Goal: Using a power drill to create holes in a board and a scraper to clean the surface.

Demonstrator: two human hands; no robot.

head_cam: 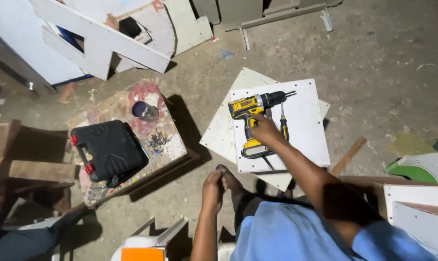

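Head view: the right hand (265, 129) closes its fingers around the grip of one yellow-and-black cordless drill (253, 121), which lies flat on the upper of two stacked white square boards (306, 125), not yet lifted. One black-and-yellow screwdriver (283, 123) lies just beside it. The left hand (214, 186) rests loosely curled near the person's foot.

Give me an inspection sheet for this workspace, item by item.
Surface: white square board lying on the concrete floor.
Job's things: yellow and black drill and screwdriver on the board.
Clutter: black tool case and small can on a paint-stained board.
Hands: right hand on the drill's handle; left hand at the person's foot.
Cables: nothing seen.
Surroundings: white cut panels, wooden stick.
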